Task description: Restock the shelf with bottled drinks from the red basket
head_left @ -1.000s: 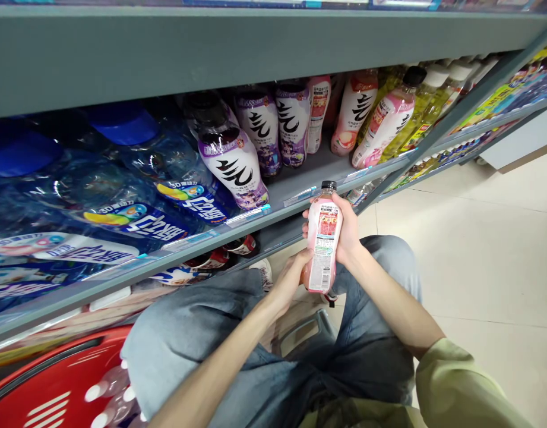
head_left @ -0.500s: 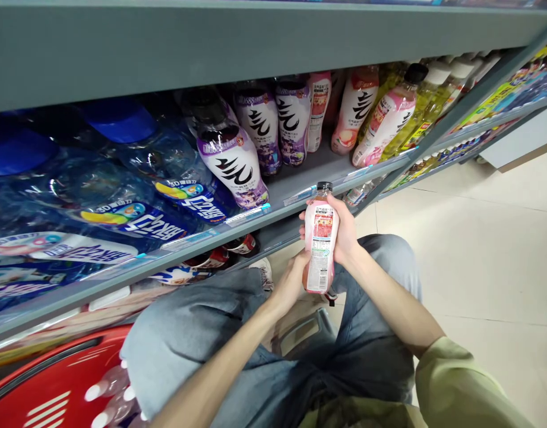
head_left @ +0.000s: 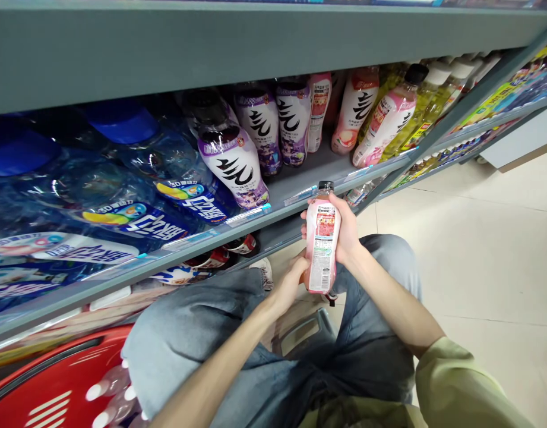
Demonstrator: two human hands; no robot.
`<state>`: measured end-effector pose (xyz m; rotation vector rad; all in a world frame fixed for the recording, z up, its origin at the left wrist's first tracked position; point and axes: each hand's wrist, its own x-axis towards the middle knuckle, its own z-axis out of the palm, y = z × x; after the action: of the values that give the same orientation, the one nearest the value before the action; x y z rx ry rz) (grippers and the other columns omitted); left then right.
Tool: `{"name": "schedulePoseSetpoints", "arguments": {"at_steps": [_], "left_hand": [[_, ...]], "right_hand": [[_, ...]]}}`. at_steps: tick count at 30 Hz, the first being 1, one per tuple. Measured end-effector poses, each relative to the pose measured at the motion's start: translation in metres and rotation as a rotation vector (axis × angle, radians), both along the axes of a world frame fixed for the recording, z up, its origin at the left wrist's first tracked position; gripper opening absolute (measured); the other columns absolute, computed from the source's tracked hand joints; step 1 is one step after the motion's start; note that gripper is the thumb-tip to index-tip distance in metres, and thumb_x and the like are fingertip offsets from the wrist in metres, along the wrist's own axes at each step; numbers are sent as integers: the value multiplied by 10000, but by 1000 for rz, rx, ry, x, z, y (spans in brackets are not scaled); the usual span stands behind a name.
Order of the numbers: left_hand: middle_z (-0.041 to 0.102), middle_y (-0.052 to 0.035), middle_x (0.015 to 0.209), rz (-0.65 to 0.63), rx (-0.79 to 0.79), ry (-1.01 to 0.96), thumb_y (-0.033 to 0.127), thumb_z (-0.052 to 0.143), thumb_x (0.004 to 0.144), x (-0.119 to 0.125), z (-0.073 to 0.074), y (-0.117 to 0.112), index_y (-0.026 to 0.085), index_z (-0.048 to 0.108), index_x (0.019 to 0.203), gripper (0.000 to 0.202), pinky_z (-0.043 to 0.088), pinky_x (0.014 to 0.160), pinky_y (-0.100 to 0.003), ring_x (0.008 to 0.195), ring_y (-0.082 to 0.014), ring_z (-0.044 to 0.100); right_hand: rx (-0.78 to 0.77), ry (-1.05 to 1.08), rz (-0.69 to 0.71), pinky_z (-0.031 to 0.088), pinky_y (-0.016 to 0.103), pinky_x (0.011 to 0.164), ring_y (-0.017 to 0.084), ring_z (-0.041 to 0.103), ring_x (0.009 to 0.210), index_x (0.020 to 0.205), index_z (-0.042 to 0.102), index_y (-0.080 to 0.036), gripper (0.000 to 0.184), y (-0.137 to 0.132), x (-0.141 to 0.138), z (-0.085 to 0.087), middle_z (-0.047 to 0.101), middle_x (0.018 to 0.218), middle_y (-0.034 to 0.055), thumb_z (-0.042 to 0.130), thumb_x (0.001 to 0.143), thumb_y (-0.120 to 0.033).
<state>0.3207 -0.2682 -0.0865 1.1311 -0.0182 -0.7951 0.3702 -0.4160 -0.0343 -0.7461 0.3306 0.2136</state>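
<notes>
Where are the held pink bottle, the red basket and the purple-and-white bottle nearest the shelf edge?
Pink bottle [head_left: 323, 246], head view: middle of its label.
Red basket [head_left: 70, 370], head view: bare inner wall.
Purple-and-white bottle [head_left: 233, 168], head view: label front.

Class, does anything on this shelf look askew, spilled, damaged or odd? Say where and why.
Slightly: the pink bottle just right of the purple-labelled bottles looks turned, its red panel facing out while they show big black lettering. No spill or damage shows.

Pink-and-white bottle [head_left: 323, 244] with black cap [head_left: 326, 185]
</notes>
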Motion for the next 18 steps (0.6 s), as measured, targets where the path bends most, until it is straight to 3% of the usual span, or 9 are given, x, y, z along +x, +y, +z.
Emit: {"name": "schedulePoseSetpoints", "arguments": {"at_steps": [18], "left_hand": [[738,-87,1110,-41,-55,-9,352,594,716,1,10,1,143,679,1233,564,476,745,-311,959,-269,648]], "right_hand": [[-7,-12,19,607,321,539,203,712,560,964,699,-189,442,-1,-1,3,772,778,49,713,811,-604]]}}
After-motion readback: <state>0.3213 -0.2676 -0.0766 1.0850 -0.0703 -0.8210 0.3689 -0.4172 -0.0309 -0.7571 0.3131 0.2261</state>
